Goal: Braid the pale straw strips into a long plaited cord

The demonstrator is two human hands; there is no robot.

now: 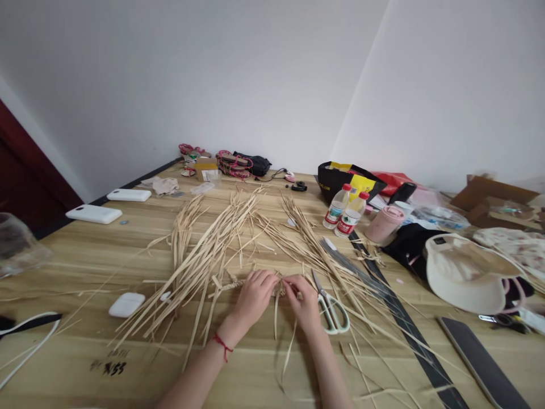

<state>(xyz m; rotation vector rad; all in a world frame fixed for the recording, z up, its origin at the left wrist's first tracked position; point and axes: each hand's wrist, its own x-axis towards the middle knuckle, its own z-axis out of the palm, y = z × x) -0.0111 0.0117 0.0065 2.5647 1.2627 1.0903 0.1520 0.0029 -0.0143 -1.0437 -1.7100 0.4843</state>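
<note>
A narrow braid of pale straw lies across the near middle of the table, with short ends sticking out at its left end. My left hand is closed over the braid, its fingertips meeting those of my right hand. Close beside it, my right hand pinches a thin straw strand at the braid's right part; the fingers hide the exact grip. A loose strip hangs below the fingers. Scissors with pale green handles lie just right of my right hand. Loose straw strips spread beyond both hands.
Two water bottles, a pink cup and a black-and-yellow bag stand at the back right. A cream cap lies at right. White power banks and an earbud case are on the left.
</note>
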